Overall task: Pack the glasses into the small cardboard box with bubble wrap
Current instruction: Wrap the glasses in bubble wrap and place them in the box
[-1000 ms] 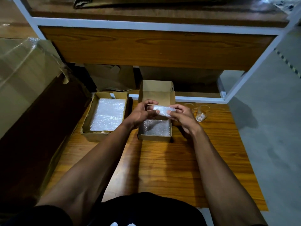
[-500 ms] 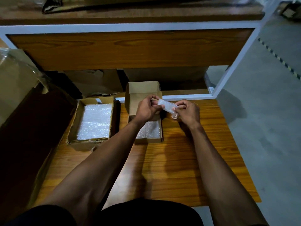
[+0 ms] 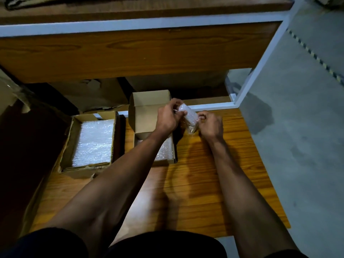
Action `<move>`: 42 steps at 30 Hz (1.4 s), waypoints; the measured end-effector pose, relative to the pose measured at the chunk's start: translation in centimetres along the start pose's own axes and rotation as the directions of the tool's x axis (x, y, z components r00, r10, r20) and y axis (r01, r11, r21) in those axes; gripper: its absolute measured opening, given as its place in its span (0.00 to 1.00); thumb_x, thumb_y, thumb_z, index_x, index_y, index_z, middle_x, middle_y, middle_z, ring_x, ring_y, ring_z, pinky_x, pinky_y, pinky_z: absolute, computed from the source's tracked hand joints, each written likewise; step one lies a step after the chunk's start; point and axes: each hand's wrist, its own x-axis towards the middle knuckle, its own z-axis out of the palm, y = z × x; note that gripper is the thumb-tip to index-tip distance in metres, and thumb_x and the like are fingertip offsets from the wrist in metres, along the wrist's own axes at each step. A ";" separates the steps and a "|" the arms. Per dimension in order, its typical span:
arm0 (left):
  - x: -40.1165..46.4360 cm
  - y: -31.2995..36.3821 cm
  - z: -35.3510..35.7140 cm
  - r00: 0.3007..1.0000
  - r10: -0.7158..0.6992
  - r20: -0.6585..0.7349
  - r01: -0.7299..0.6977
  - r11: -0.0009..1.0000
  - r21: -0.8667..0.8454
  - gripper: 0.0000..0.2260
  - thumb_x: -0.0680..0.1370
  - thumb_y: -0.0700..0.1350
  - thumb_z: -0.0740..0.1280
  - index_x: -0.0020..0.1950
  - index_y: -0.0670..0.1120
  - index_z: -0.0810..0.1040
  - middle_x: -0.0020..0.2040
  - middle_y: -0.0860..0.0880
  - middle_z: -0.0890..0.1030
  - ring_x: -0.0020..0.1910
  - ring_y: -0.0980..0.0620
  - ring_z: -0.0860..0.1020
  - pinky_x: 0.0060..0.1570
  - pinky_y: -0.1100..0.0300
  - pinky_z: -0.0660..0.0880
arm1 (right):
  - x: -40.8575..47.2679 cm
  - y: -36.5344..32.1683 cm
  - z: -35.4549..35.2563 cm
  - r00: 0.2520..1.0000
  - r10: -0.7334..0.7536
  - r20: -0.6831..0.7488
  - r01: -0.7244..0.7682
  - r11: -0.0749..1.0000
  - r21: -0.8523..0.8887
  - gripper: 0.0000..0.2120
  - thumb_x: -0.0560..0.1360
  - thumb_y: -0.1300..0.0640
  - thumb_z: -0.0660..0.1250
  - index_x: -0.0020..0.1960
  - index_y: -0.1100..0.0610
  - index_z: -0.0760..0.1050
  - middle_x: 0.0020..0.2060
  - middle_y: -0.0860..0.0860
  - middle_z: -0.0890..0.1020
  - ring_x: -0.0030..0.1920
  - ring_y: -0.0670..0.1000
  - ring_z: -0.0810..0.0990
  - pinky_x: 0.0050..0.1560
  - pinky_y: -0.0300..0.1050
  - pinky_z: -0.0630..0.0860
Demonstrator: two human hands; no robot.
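Worktop (image 3: 195,183): low wooden slab; right edge dropped to bare floor, and the hands worked near its far right corner. Judged risk: a slipped bundle could roll off that edge. Broad open wood lay in front of the boxes, nearer the person, giving room to set things down

Shelf frame (image 3: 149,25): overhung the far side, so lifting room above the boxes looked limited

Larger cardboard box (image 3: 69,146): at left, holding a sheet of bubble wrap; apart from the task box

Small cardboard box (image 3: 172,159): lid flap raised, lined with bubble wrap, partly hidden by the left forearm. Judged risk: the upright flap could catch a bundle coming in from behind

Left hand (image 3: 167,118): fingers pinched on the upper end of the bundle

Right hand (image 3: 211,125): fingers curled on its lower side

Wrapped glass (image 3: 189,118): held between both hands, above the worktop, just right of the small box. Clear glass showed at the lower end; judged liable to slide out of the loose wrap
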 end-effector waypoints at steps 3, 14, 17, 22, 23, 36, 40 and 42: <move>0.3 -0.2 0.6 1.000 0.007 0.024 -0.008 0.999 0.037 0.16 0.78 0.42 0.77 0.64 0.49 0.80 0.55 0.49 0.83 0.49 0.54 0.83 0.45 0.64 0.83 | 0.0 -0.2 0.0 0.996 -0.019 0.087 0.020 1.000 -0.011 0.22 0.75 0.59 0.78 0.68 0.54 0.79 0.59 0.51 0.85 0.58 0.52 0.84 0.55 0.52 0.84; 0.1 0.0 2.3 0.979 0.150 0.135 -0.187 0.923 0.335 0.16 0.77 0.41 0.74 0.62 0.48 0.74 0.51 0.44 0.85 0.48 0.42 0.83 0.47 0.50 0.80 | 0.7 -0.6 0.6 0.979 -0.033 0.202 0.072 0.980 -0.188 0.39 0.72 0.53 0.80 0.78 0.53 0.67 0.72 0.53 0.74 0.72 0.58 0.72 0.72 0.62 0.70; -0.2 0.3 2.6 0.962 0.184 0.203 -0.254 0.879 0.404 0.15 0.78 0.40 0.73 0.60 0.44 0.72 0.50 0.41 0.84 0.47 0.40 0.81 0.43 0.50 0.75 | 0.8 -0.4 0.6 0.977 -0.025 0.210 0.056 0.988 -0.145 0.40 0.72 0.56 0.80 0.79 0.51 0.66 0.72 0.53 0.73 0.72 0.58 0.71 0.72 0.63 0.71; -1.2 -0.3 2.9 0.922 0.211 0.324 -0.350 0.813 0.466 0.21 0.75 0.41 0.75 0.66 0.43 0.74 0.58 0.42 0.82 0.53 0.42 0.81 0.47 0.56 0.74 | 0.5 -0.5 0.3 0.971 -0.038 0.236 0.061 0.994 -0.090 0.41 0.74 0.60 0.77 0.82 0.52 0.61 0.75 0.54 0.70 0.75 0.57 0.68 0.73 0.56 0.68; -1.4 -0.6 2.9 0.915 0.210 0.344 -0.363 0.801 0.477 0.23 0.74 0.41 0.76 0.68 0.44 0.74 0.59 0.42 0.82 0.55 0.41 0.81 0.51 0.54 0.77 | 0.4 -0.5 0.3 0.971 -0.047 0.236 0.069 0.994 -0.089 0.42 0.74 0.59 0.77 0.82 0.52 0.61 0.76 0.54 0.70 0.75 0.57 0.68 0.73 0.57 0.68; -3.9 -2.1 0.9 0.858 0.240 0.453 -0.486 0.664 0.569 0.34 0.77 0.48 0.75 0.81 0.48 0.67 0.73 0.41 0.69 0.66 0.41 0.71 0.63 0.48 0.75 | -0.7 -0.3 0.9 0.961 -0.077 0.266 0.104 0.991 -0.086 0.47 0.68 0.57 0.83 0.81 0.50 0.62 0.69 0.51 0.76 0.69 0.55 0.75 0.66 0.57 0.77; -5.2 -2.4 0.6 0.836 0.258 0.485 -0.532 0.598 0.600 0.29 0.81 0.52 0.70 0.80 0.48 0.66 0.74 0.44 0.71 0.65 0.43 0.70 0.62 0.49 0.73 | -1.3 -0.1 0.9 0.957 -0.122 0.262 0.155 0.982 -0.106 0.36 0.70 0.56 0.81 0.73 0.47 0.68 0.67 0.49 0.75 0.66 0.53 0.76 0.61 0.57 0.79; -5.7 -2.7 0.5 0.841 0.249 0.481 -0.528 0.577 0.623 0.27 0.83 0.54 0.67 0.81 0.50 0.66 0.76 0.44 0.70 0.67 0.44 0.69 0.63 0.48 0.73 | -1.6 0.0 0.8 0.955 -0.166 0.245 0.202 0.971 -0.127 0.28 0.71 0.55 0.79 0.66 0.44 0.71 0.66 0.48 0.75 0.63 0.52 0.76 0.56 0.53 0.79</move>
